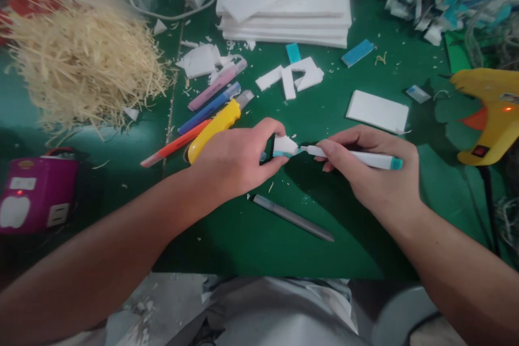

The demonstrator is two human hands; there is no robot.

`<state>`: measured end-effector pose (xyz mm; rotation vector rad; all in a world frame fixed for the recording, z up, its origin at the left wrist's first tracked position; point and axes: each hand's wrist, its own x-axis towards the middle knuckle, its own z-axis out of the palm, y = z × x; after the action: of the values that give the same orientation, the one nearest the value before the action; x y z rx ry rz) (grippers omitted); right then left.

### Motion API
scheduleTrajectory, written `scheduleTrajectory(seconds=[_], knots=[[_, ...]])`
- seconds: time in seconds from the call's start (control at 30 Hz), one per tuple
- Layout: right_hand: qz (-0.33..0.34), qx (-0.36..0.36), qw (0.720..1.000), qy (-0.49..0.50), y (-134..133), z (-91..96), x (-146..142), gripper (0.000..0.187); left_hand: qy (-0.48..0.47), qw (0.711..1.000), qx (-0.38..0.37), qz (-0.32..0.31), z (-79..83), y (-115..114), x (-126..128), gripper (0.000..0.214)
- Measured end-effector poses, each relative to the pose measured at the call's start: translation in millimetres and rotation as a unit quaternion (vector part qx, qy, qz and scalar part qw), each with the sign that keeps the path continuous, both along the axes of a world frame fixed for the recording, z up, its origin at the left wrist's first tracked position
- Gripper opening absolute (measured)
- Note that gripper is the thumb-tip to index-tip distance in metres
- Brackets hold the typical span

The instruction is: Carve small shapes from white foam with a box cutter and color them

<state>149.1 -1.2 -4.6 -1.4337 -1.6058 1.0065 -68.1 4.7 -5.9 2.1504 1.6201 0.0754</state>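
Bare mat (251, 238) near; grey pen (292, 218) lies across it.

We see a yellow utility knife (217, 127) just beyond the fingers, a grey rod (292, 218) below, foam sheets (286, 2) far above.

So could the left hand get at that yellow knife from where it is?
Probably yes. The yellow knife lies just beyond the left hand with nothing between them, but that hand is pinching a small white piece.

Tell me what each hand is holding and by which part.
Left hand pinches a small white foam piece by its left end. Right hand grips a white teal-capped marker along its barrel, tip against the piece.
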Motion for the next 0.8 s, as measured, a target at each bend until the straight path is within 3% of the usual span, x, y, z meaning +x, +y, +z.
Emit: scheduleTrajectory(seconds=[0.13,0.27,0.4,0.8], knots=[[0.001,-0.014,1.000,-0.025,-0.3,1.2,-1.0,0.026,0.000,1.000,-0.005,0.000,1.0,0.3,-0.2,0.034],[-0.006,-0.011,1.000,-0.001,-0.2,1.4,-1.4,0.017,0.004,1.000,-0.014,0.004,1.1,0.9,1.1,0.034],[0.005,-0.017,1.000,-0.020,0.0,0.8,-1.3,0.025,0.005,1.000,-0.013,0.004,0.1,0.5,1.2,0.035],[-0.002,-0.003,1.000,0.012,-0.9,-0.8,-2.0,0.017,0.007,1.000,-0.006,0.003,1.9,0.5,1.8,0.032]])
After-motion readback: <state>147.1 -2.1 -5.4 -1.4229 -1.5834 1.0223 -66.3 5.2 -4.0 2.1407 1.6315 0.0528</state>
